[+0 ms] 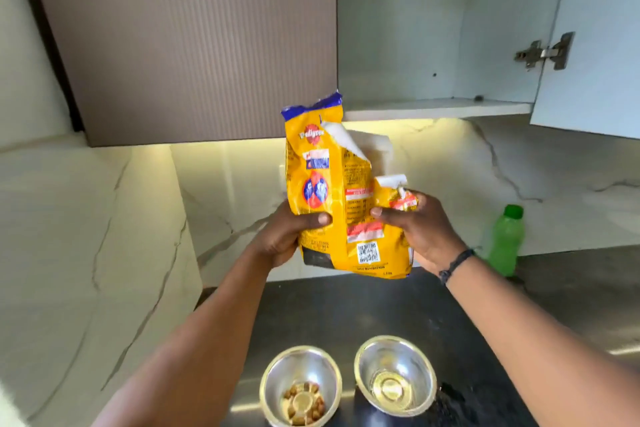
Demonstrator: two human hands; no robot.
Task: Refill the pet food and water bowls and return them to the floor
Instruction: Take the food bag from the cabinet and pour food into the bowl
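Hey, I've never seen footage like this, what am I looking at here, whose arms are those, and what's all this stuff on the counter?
There is one picture, taken by a camera worn on a person's head, looking forward and down, so the arms are the wearer's own. The left hand and right hand together hold a yellow pet food bag with a torn-open top. Below, on the dark counter, stand two metal bowls: the left bowl holds a few kibbles, the right bowl looks nearly empty. A green bottle stands behind. The cabinet above is open.
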